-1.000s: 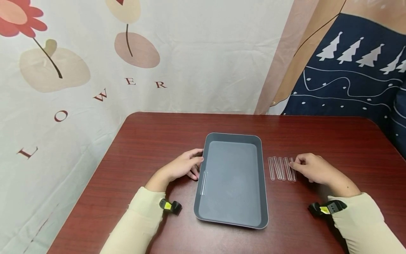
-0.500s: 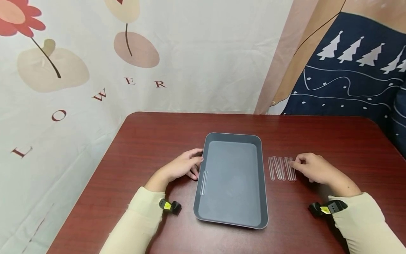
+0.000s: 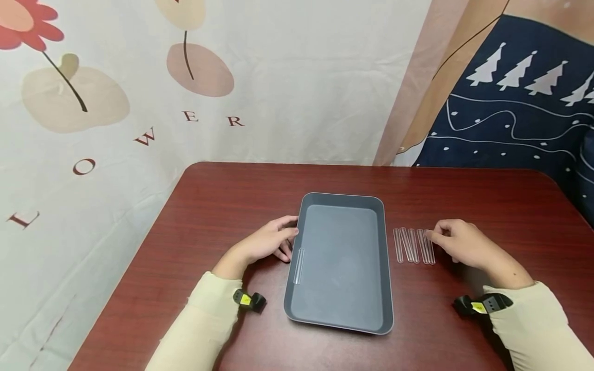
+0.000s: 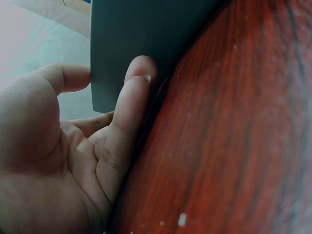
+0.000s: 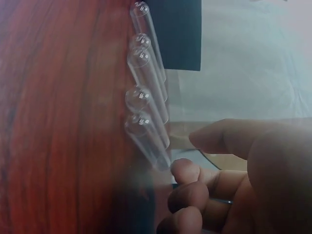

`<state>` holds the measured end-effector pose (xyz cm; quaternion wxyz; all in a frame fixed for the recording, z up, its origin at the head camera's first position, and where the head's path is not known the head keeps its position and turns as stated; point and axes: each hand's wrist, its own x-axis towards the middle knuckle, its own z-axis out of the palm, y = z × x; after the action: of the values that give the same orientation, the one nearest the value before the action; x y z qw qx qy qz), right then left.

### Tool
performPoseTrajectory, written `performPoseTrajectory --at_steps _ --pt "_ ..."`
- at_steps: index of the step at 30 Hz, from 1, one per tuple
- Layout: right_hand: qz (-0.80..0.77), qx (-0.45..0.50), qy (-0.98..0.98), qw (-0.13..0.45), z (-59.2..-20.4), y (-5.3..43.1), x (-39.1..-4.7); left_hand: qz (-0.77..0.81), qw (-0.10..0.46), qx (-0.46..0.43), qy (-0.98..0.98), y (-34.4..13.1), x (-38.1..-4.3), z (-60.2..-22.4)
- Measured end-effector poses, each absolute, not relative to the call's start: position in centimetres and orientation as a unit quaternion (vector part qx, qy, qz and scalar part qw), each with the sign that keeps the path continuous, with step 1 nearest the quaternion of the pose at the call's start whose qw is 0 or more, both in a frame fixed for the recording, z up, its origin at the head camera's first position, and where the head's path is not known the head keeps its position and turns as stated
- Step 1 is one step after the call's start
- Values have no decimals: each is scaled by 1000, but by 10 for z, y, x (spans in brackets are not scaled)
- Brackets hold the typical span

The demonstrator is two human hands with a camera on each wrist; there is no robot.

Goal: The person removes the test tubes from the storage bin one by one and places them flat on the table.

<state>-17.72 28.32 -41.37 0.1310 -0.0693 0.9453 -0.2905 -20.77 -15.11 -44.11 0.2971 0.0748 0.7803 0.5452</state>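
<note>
My left hand [image 3: 266, 241] is at the left side of a grey rectangular tray [image 3: 339, 314]. In the left wrist view the thumb touches the tray's edge and fingers [image 4: 129, 105] lie against its outer wall. One clear test tube [image 3: 299, 266] lies inside the tray along its left wall. Right of the tray, several clear test tubes [image 3: 409, 246] lie side by side on the table. My right hand [image 3: 461, 242] is at the far end of the rightmost test tube [image 5: 146, 139]. In the right wrist view its thumb and fingertips are apart, a fingertip beside the tube's end.
The tray stands on a dark red wooden table [image 3: 232, 198] with rounded corners. Behind it hangs a pale printed curtain [image 3: 301, 103], with a dark blue tree-patterned cloth [image 3: 510, 118] at the right. Each sleeve carries a black wrist camera [image 3: 250, 300].
My right hand has lifted slightly up and away from the rightmost test tube's end. The left hand and the tray stay in place. The head view shifts a little.
</note>
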Motion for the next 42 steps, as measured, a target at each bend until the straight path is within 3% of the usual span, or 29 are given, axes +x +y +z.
performPoseTrajectory --at_steps 26,42 --pt "-317 -71 941 90 -398 267 -172 545 298 76 780 -151 -208 -440" --pt "-354 -98 925 93 -389 253 -163 547 298 71 779 -152 -207 -442"
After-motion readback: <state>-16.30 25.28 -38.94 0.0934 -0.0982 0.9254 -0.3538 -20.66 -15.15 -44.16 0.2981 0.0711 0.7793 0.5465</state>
